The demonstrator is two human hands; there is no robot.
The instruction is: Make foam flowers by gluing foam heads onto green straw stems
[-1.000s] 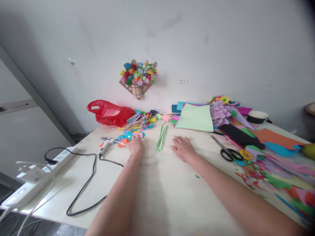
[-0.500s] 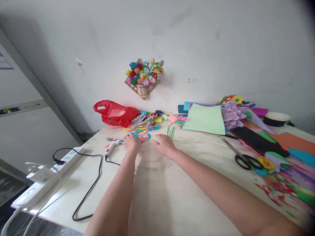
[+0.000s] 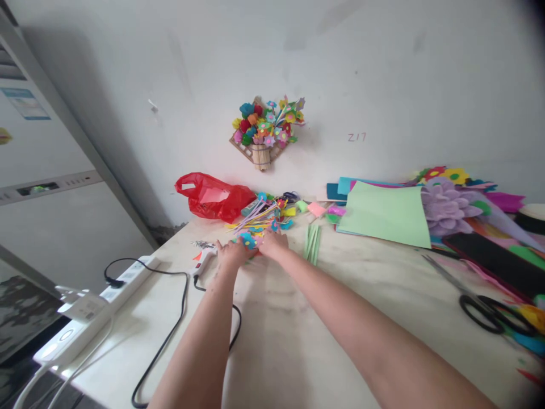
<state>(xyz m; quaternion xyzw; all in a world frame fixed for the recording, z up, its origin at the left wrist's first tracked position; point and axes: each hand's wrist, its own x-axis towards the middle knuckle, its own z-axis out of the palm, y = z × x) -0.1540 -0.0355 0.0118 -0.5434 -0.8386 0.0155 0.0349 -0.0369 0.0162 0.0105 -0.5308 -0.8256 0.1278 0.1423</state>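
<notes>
A small cluster of colourful foam flowers [image 3: 247, 240], blue and pink among them, lies on the table between my hands. My left hand [image 3: 231, 254] touches its left side with the fingers apart. From the right, my right hand [image 3: 273, 244] has its fingers closed on the edge of the cluster; the fingertips are partly hidden. A white glue gun [image 3: 205, 261] lies just left of my left hand. Behind the flowers is a heap of thin purple and yellow strips [image 3: 254, 217]. Pale green strips [image 3: 312, 243] lie to the right of my right hand.
A red plastic bag [image 3: 215, 199] sits at the back. Foam sheets [image 3: 385, 215], a purple flower [image 3: 447, 207], a phone [image 3: 494, 264] and black-handled scissors [image 3: 479, 307] lie right. A power strip [image 3: 100, 304] and black cord [image 3: 170, 332] run along the left. A flower basket [image 3: 261, 153] hangs on the wall.
My right hand has moved left to the flowers, beside my left hand, uncovering more of the green strips. The whole view has shifted, so table items appear farther right.
</notes>
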